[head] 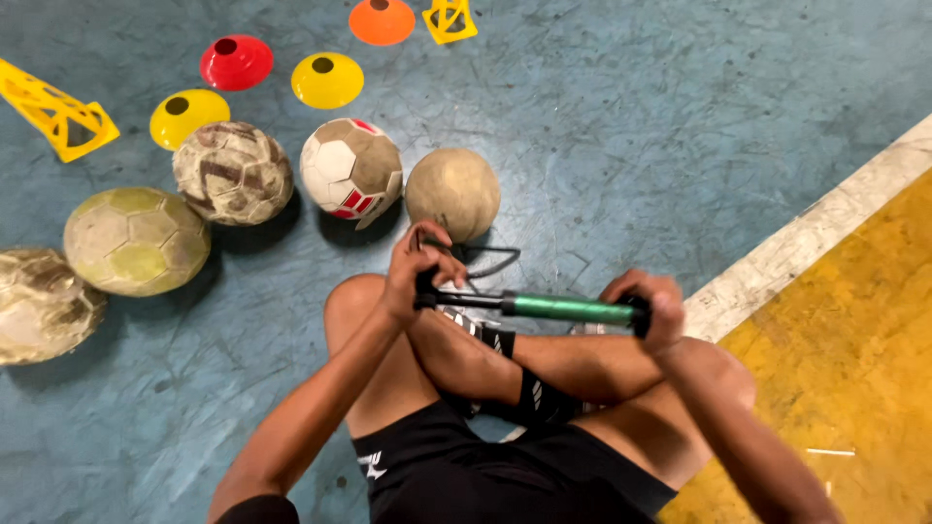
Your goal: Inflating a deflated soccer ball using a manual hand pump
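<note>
Crossed legs (505,388) nearest on blue floor (631,126) | left hand (413,267) grip clenched on black pump handle (425,286) | right hand (652,306) grip clenched on green pump barrel (568,309), held level above shins | step: pumping stroke, judged | tan ball (452,192) just beyond hose (485,260)

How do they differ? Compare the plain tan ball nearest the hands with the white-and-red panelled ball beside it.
The plain tan ball shows one dull colour and no clear panels; the white-and-red panelled ball shows stitched panels, red marks and brown scuffing. The tan one lies nearer the left hand. Both rest on the blue floor, worn.
</note>
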